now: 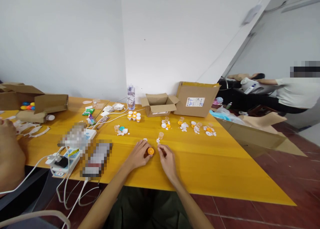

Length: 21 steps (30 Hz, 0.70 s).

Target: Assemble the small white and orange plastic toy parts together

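The person's left hand (138, 154) is resting on the yellow wooden table (212, 169) near its near edge, fingers curled and pinching a small orange cap (150, 151) between thumb and fingertips. The right hand (167, 159) is lying just beside it on the right, fingers bent and closing on something tiny and pale at the fingertips; what it is cannot be told. The orange cap is sitting between the two hands, touching the left one and just clear of the right. Just beyond the hands a small clear cup (161, 135) is standing with a few white plastic bits (158, 141) near it. Farther back, small heaps of white and orange parts (183, 125) are lying in a row running to the right, and a cluster of little orange-and-white cups (134, 116) is standing nearer the wall. A water bottle (131, 96) is standing upright at the far edge, with an open cardboard box (159, 104) to its right and a bigger carton (196, 98) beside that. On the left a white power strip (65, 159) with cables is lying near the table's near edge, and another cardboard box (32, 101) holding coloured balls is sitting far left. Another person's hand (8, 155) is showing at the left edge; a further person in a white top (296, 92) is sitting far right.
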Tool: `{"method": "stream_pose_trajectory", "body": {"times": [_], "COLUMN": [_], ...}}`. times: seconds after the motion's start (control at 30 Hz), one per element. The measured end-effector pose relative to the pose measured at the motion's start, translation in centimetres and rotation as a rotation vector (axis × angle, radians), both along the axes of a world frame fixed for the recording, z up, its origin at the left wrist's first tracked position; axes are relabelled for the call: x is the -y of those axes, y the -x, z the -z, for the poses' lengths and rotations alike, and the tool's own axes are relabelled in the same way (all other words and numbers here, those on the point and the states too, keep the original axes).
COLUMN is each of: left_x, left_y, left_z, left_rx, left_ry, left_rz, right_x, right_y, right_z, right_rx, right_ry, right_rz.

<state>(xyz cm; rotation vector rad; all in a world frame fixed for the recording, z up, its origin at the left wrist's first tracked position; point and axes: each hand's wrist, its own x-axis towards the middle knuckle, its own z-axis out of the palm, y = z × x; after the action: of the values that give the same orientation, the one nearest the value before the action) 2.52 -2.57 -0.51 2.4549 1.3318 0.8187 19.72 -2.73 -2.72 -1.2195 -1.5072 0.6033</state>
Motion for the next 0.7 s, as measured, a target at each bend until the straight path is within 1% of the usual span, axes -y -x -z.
{"method": "stream_pose_trajectory", "body": {"times": [0.13, 0.23, 0.33, 0.43, 0.53, 0.6, 0.7], "left_x": [0.0, 0.1, 0.2, 0.2, 0.0, -0.4, -1.1], "left_y": [0.0, -0.1, -0.1, 0.0, 0.4, 0.7, 1.0], "left_z": [0.1, 0.1, 0.0, -0.3, -0.3, -0.1, 0.6], "left_rx": [-0.051, -0.075, -0.055, 0.016, 0.126, 0.194, 0.261], "left_ry": [-0.001, 0.010, 0.013, 0.031, 0.058, 0.057, 0.038], "left_rz": [-0.029, -0.057, -0.067, -0.068, -0.095, -0.140, -0.233], "right_x": [-0.6, -1.2, -1.7, -2.0, -2.3, -2.4, -2.5], "right_y": [-0.5, -0.8, -1.1, -1.3, -1.4, -1.4, -1.4], "right_z": [0.6, 1.0, 1.2, 1.3, 1.4, 1.4, 1.3], "right_rx": [0.059, 0.168, 0.292, 0.389, 0.451, 0.469, 0.474], "right_ry": [-0.024, -0.048, -0.090, -0.106, -0.107, -0.099, -0.085], "right_rz": [0.073, 0.083, 0.072, 0.043, 0.034, 0.029, 0.010]}}
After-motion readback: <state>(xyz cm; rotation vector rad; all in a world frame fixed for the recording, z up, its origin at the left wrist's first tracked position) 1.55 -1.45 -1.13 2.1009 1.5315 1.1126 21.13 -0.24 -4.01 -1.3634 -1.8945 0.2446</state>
